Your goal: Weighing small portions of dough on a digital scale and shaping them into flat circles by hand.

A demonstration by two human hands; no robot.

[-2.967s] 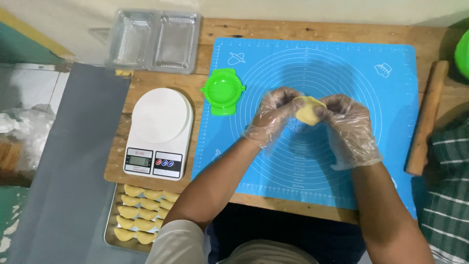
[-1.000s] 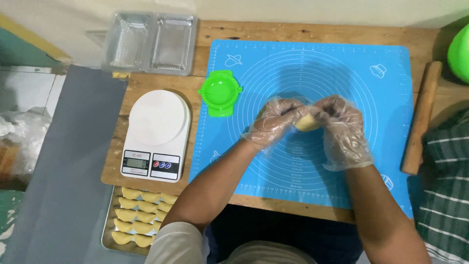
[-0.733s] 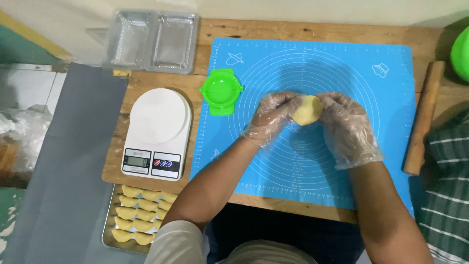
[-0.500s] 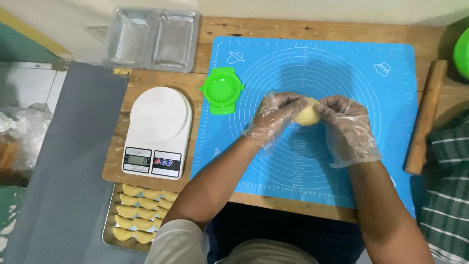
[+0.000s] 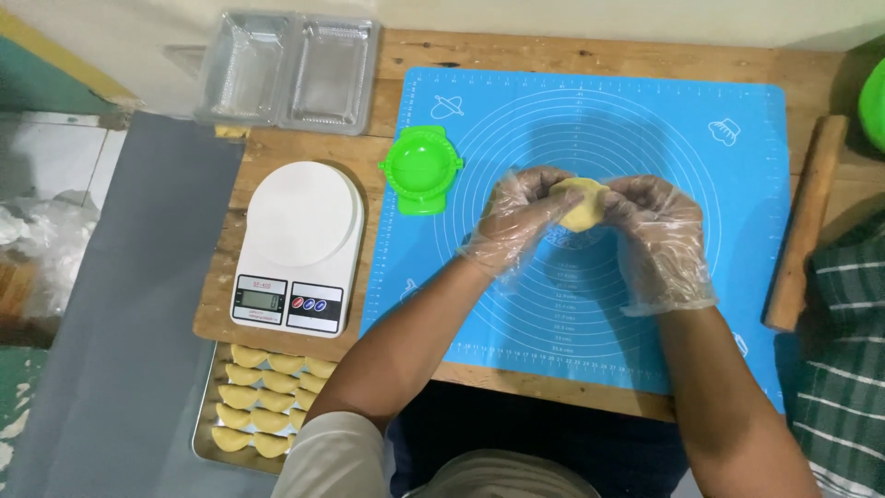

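Left hand [image 5: 518, 221]: in a clear plastic glove, its grip curled around the left side of the dough piece [image 5: 583, 203], fingers bent over it.
Right hand [image 5: 656, 235]: gloved the same way, its grip closed on the right side of the dough, fingertips meeting the left hand's.
Dough piece: pale yellow, pinched between both hands above the middle of the blue mat [image 5: 645, 111]; whether it touches the mat cannot be told.
Mat edges: the far edge lies close to the back of the wooden surface [image 5: 590, 51]; the near edge runs to the surface's front edge by the person's body; the left edge lies just beside the scale [image 5: 300, 244].
Open room: the mat is bare all around the hands, widest toward the far right corner and along the near edge.
Green press mould [image 5: 420, 169]: round, lying on the mat's left edge, near the left hand but apart from it.
Rolling pin [image 5: 805, 221]: wooden, lying lengthwise on the surface just beside the mat's right edge.
Scale: white, its round plate bare, on the surface left of the mat.
Metal tray [image 5: 205, 424]: below the surface's front left corner, holding rows of folded yellow half-moon pastries [image 5: 263, 392]; part of it is hidden under the person's arm.
Clear plastic box [image 5: 286, 69]: two hinged halves open flat at the far left corner, overhanging the surface's edge, nothing inside.
Grey sheet [image 5: 129, 304]: flat along the left of the surface.
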